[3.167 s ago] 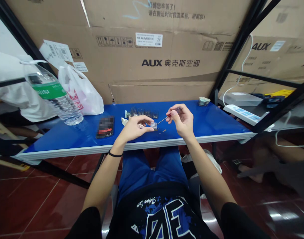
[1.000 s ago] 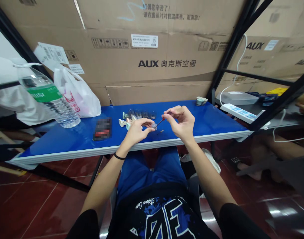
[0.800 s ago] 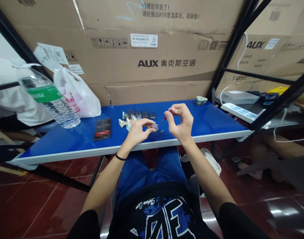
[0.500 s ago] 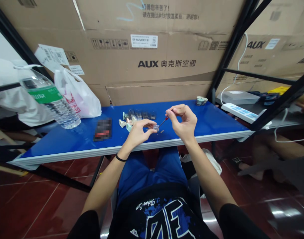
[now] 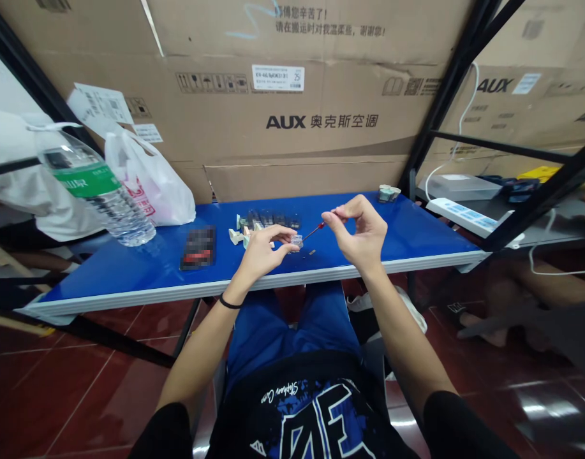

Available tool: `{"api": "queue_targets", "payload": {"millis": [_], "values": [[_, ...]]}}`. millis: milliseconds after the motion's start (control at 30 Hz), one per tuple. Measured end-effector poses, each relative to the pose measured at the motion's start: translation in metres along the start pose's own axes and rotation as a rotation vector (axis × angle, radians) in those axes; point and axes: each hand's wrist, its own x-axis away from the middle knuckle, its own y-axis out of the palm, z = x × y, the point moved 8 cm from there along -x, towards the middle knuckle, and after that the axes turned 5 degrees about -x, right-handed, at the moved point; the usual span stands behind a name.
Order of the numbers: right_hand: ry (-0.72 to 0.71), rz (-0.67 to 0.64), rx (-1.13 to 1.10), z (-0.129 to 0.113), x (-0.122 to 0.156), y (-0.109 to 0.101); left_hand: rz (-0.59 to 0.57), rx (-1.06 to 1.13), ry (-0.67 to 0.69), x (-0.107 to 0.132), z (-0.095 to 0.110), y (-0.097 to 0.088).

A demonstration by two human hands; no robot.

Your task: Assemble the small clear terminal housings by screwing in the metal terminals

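Head view: the left hand (image 5: 268, 248) pinches a small clear piece (image 5: 296, 241) between thumb and fingertips, holding it just over the table near its front edge. The right hand (image 5: 362, 236) has thumb and forefinger pressed together on the red end of a thin driver-like tool (image 5: 315, 231), whose shaft slants down and leftward to the clear piece; whether the tip touches it is too small to tell. So the piece sits at the left fingertips, between the two hands. Just below the tool lies a tiny brownish bit (image 5: 312, 252). Behind the left hand stand dark, see-through pieces (image 5: 273, 218) in a row, with pale pieces (image 5: 235, 236) beside them. All this is on a blue tabletop (image 5: 411, 239) with a pale ridged edge. Toward its left are a dark flat object (image 5: 198, 247), blurred on its face, a white plastic bag (image 5: 151, 185) and a large water bottle (image 5: 98, 182) with a green label. A small pale-topped cluster (image 5: 388, 193) sits at the far right corner. A big AUX carton (image 5: 321, 156) rises behind; a white power strip (image 5: 467, 217) lies to the right, and dark red tiles (image 5: 101, 376) cover the floor.
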Motion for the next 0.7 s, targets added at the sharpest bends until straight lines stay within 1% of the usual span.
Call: {"api": "queue_targets", "payload": {"millis": [100,167,333,400,533,600,700], "values": [[0.093,-0.103,-0.154,0.004,0.000,0.008,0.008,-0.010,-0.008,0.000,0.000,-0.002],[0.142,-0.122,-0.217,0.006,0.000,0.010,0.008,-0.027,-0.011,0.000,0.000,-0.004],[0.052,0.001,-0.080,0.001,-0.003,-0.002,0.004,-0.055,-0.022,0.000,-0.002,-0.005],[0.093,-0.019,-0.086,0.004,-0.003,0.000,-0.005,-0.039,-0.008,0.000,-0.001,-0.004],[0.244,-0.112,-0.253,0.013,0.000,0.008,-0.017,-0.032,0.026,0.001,0.002,-0.002],[0.247,-0.085,-0.228,0.013,0.000,0.005,-0.021,-0.040,0.035,0.001,0.003,-0.001],[0.183,0.012,-0.071,0.009,-0.001,-0.004,-0.027,-0.038,0.038,0.001,0.003,0.000]]}}
